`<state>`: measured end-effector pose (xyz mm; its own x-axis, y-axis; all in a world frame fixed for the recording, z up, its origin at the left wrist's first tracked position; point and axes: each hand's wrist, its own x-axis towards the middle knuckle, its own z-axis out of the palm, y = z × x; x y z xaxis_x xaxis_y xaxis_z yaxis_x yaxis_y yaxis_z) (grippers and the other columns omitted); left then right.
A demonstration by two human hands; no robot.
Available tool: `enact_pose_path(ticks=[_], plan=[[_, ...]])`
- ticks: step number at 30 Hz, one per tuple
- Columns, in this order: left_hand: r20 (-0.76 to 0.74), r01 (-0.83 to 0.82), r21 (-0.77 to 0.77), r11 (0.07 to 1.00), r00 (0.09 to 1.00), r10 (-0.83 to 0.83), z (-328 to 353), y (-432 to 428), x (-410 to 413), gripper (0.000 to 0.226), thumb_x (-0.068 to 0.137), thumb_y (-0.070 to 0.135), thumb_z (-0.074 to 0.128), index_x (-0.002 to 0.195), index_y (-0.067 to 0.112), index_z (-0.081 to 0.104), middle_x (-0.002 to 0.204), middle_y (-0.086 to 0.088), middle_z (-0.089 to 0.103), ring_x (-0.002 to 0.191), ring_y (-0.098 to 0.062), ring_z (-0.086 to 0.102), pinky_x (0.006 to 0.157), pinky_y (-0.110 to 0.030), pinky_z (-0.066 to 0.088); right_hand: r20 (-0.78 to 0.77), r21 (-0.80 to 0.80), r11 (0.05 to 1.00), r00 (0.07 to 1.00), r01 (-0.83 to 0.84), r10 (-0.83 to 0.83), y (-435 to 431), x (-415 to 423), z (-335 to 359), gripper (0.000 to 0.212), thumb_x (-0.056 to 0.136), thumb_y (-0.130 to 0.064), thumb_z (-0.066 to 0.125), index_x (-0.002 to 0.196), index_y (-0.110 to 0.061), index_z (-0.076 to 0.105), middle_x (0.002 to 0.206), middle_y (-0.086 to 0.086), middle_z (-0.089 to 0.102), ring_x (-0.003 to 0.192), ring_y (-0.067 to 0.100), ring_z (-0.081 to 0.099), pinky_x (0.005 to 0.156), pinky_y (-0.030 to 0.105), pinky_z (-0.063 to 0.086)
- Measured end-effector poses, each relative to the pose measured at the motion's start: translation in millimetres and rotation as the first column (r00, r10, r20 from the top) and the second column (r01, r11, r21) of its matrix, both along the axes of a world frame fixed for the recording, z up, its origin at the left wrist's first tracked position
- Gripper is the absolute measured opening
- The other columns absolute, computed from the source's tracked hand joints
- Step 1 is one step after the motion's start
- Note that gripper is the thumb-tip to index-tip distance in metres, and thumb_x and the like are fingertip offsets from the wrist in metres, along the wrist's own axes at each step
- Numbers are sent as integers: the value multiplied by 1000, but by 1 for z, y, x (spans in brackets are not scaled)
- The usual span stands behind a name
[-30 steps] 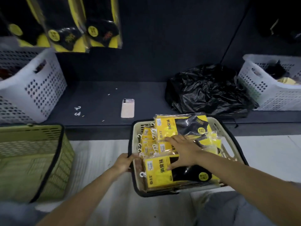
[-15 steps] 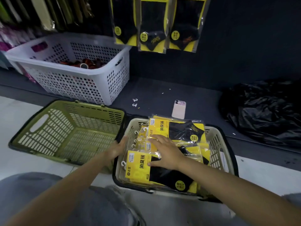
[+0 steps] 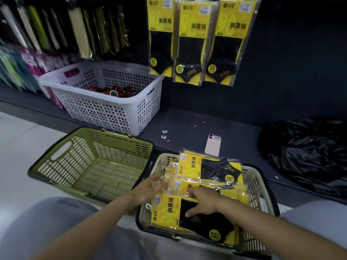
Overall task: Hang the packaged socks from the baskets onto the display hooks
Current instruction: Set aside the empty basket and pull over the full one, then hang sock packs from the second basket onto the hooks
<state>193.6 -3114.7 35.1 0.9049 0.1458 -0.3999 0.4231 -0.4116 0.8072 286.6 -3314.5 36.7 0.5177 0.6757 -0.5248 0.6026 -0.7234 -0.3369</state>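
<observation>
My left hand (image 3: pixel 148 188), fingers straight, touched the yellow-and-black plastic sock packs (image 3: pixel 208 167) in the cream plastic basket (image 3: pixel 257 178). My right hand (image 3: pixel 203 201) lay spread flat on them. I counted three hanging packs (image 3: pixel 195 44) above.

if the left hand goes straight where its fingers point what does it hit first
Likely the sock packs in the beige basket, at their hook ends; the left hand looks almost there.

Three hanging sock packs (image 3: pixel 198 27) are showing 消臭袜 in black on yellow headers. Packs (image 3: pixel 169 205) lying in the beige basket (image 3: pixel 255 177) are showing the same 消臭袜. Round yellow stickers (image 3: pixel 179 69) are printing too small to read.
</observation>
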Motion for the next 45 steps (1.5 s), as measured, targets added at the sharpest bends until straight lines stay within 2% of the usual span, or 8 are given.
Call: enact_pose_path(ticks=[6,9,12,19,25,28,34,45], plan=[[215,-381,-241,893,876,432,31,-16,31,84,84,43,63,145,8,18,146,-7,38,120,-15,50,98,-17,40,-142,481,786,919,389,-368,-23,29,39,66,77,-42,75,132,-14,53,135,-4,54,126,16,49,105,33,40],[156,-273,-388,880,922,354,47,-35,50,99,74,53,67,148,16,13,146,-2,40,124,-15,47,103,-32,39,-391,700,457,829,550,-399,-30,36,62,44,79,-33,75,119,-21,59,121,-15,62,116,9,57,98,26,45],[343,-72,-312,947,921,183,65,-53,67,63,73,52,68,128,34,42,127,14,58,113,-3,57,88,-20,48,-487,773,259,803,580,-344,-34,42,74,35,79,-28,75,110,-34,59,104,-19,70,100,0,64,79,14,52],[412,211,33,977,888,-206,51,-80,81,60,92,19,58,142,18,26,140,-1,41,131,-13,40,111,-26,33,-429,718,407,819,565,-381,-57,45,58,68,80,-19,75,133,-27,33,113,-25,51,97,-23,50,75,-3,40],[438,214,-74,974,884,-161,89,-70,114,53,82,30,71,130,24,47,125,10,60,114,0,56,95,-21,47,-482,771,105,684,628,-548,-63,59,76,48,76,-28,78,116,-25,52,108,-13,65,102,2,61,78,14,50],[450,156,-203,967,891,-49,109,-74,129,55,70,45,74,119,29,54,114,12,68,105,0,63,86,-19,50,-507,798,-50,625,600,-593,-61,76,104,39,74,-21,80,105,-15,58,101,2,67,94,12,64,83,24,52],[491,-22,-283,959,855,165,155,-62,159,52,55,59,74,99,41,54,83,36,65,76,21,59,52,0,42,-586,759,-13,673,651,-452,-46,115,157,18,82,-22,71,86,-7,62,90,9,74,84,19,71,72,26,55],[619,-255,-361,897,653,436,207,11,193,44,78,57,54,104,22,62,77,11,65,84,4,60,74,-13,40,-571,801,-214,609,559,-550,-21,198,252,11,95,-19,56,97,-13,64,100,12,71,97,27,67,91,45,53]])
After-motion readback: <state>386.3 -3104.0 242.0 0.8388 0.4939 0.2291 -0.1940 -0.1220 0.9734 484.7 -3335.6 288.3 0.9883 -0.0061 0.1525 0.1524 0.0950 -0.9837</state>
